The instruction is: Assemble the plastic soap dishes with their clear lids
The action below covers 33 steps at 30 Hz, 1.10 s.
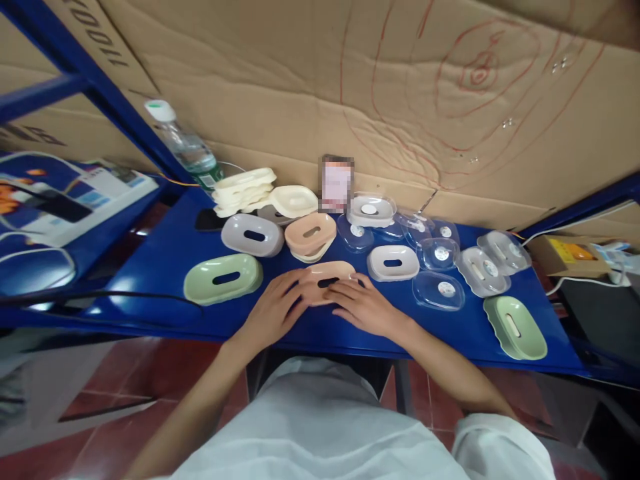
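- The cardboard [310,87] rises behind your bench, scrawled with red rings.
- Your blue table [160,267] runs left to right in front of you, with soap-dish parts spread over it.
- The box [85,200] with printed panels lies far left, well apart from your hands.
- The bottle [186,148] leans at the back left, just behind the cream stack [244,190].
- The green dish [223,279] sits left of your hands, near your left one, slot up.
- The green tray [515,327] lies at the far right by the table's front edge.
- The grey dish [253,235] sits behind the green dish; the pink stack [311,235] is just beside it.
- The white dish [393,262] lies just right of your hands.
- The clear lids [437,290] cluster to the right, some overlapping.
- The pink dish [327,280] is at the table's front middle, between your hands.
- Your left hand [274,308] lies flat, fingers gently spread, fingertips on the pink dish's left end.
- Your right hand [364,307] mirrors it, fingers gently spread across the dish's right end and near edge.
- Neither hand is pinching; both rest on it from the sides.
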Motion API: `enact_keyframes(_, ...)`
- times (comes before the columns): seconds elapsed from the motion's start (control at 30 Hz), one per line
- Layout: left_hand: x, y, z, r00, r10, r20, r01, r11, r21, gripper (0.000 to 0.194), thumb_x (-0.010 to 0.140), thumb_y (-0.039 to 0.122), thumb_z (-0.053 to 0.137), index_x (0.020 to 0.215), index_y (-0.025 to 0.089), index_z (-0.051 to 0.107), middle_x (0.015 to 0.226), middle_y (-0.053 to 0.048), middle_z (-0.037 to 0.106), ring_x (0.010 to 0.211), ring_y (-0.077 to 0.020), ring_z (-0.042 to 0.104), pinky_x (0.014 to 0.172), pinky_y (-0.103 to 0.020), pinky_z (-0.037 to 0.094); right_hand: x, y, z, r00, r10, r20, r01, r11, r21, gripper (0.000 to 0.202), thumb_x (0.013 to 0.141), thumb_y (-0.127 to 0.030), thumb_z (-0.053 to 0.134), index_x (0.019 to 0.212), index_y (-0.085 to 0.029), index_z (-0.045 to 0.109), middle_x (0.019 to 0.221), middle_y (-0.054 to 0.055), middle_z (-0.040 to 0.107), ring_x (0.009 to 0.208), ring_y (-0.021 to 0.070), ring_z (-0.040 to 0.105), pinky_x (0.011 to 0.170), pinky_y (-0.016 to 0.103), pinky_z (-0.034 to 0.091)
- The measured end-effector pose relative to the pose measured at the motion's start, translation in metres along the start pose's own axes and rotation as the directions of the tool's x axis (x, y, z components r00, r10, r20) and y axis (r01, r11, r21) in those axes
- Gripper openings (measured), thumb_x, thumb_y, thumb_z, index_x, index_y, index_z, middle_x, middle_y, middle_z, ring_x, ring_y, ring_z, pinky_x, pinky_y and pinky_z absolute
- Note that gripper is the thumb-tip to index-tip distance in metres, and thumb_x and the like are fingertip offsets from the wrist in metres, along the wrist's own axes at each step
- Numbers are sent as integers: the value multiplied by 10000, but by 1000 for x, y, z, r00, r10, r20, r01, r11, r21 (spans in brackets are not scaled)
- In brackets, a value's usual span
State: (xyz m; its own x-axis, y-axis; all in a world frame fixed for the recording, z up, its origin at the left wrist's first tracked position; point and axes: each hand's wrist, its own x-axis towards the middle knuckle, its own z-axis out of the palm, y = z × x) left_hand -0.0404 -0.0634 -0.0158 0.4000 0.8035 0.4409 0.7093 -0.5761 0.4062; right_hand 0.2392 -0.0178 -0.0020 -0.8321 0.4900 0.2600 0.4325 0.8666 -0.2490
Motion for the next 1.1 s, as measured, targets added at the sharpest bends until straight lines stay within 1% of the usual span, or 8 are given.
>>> enact_keyframes(0.13, 23, -13, 10, 989, -147, -14, 147, 981, 129, 459, 1145, 384, 410, 1508, 161, 580, 1528, -184, 635, 1389, -369, 611, 1143, -580, 521, 0, 13, -2, 994, 63, -87, -64, 998, -4, 272, 1139, -265, 554, 1325, -226, 748, 1299, 103, 805, 1224, 254, 732, 1079, 454, 496)
enact_keyframes(0.23, 24, -18, 14, 986, -163, 35, 151, 962, 228, 445, 1137, 415, 416, 1427, 140, 614, 1466, -204, 650, 1304, -395, 640, 1077, -574, 542, -3, 22, -10, 966, 130, -224, -130, 991, 13, 289, 1138, -315, 566, 1342, -234, 754, 1250, 101, 820, 1191, 269, 748, 1040, 453, 538)
enact_keyframes(0.33, 9, -17, 13, 990, -138, 13, 131, 962, 241, 322, 1109, 384, 496, 1272, 149, 642, 1329, -193, 671, 1195, -360, 660, 1041, -508, 556, -4, 23, -14, 930, 147, -336, -143, 989, 38, 281, 1137, -333, 574, 1308, -231, 772, 1228, 93, 827, 1160, 267, 759, 1002, 444, 562)
enact_keyframes(0.6, -36, -9, -1, 992, -90, -93, 107, 975, 195, 148, 1065, 294, 609, 1164, 185, 614, 1207, -142, 654, 1130, -312, 656, 999, -462, 580, -7, 7, -6, 908, -27, -418, 21, 1000, -20, 272, 1119, -256, 569, 1270, -241, 795, 1119, 74, 841, 1030, 242, 763, 912, 434, 570)
enact_keyframes(0.77, -44, 1, -1, 995, -82, -48, 86, 993, 78, 127, 1060, 267, 612, 1172, 208, 612, 1234, -120, 647, 1160, -282, 680, 1014, -438, 606, -4, 2, 5, 934, -77, -348, 49, 995, -89, 258, 1122, -268, 584, 1267, -233, 795, 1153, 86, 843, 1099, 247, 761, 957, 433, 560)
enact_keyframes(0.9, -38, -2, -4, 994, -92, -64, 92, 996, 11, 359, 1065, 289, 637, 1400, 200, 547, 1449, -189, 564, 1315, -309, 655, 1057, -474, 620, 3, -1, 16, 966, -112, -235, 94, 992, -86, 258, 1135, -266, 572, 1276, -232, 786, 1232, 90, 834, 1189, 231, 752, 1035, 422, 531)
enact_keyframes(1.03, -14, -22, -11, 996, 82, 36, -81, 996, -40, 539, 1066, 218, 595, 1581, 200, 436, 1679, -241, 382, 1517, -337, 520, 1196, -526, 539, 7, -3, 21, 995, -35, -95, 29, 998, -57, 323, 1135, -316, 580, 1428, -268, 707, 1445, 111, 744, 1427, 282, 637, 1264, 582, 333)
enact_keyframes(1.1, 2, -32, -10, 978, 171, 123, -165, 985, -58, 519, 1046, 161, 566, 1558, 208, 498, 1691, -218, 394, 1557, -348, 474, 1242, -544, 493, 8, -2, 20, 997, 3, -75, -5, 1000, -30, 357, 1143, -290, 548, 1481, -271, 663, 1511, 113, 699, 1482, 279, 592, 1305, 613, 262)
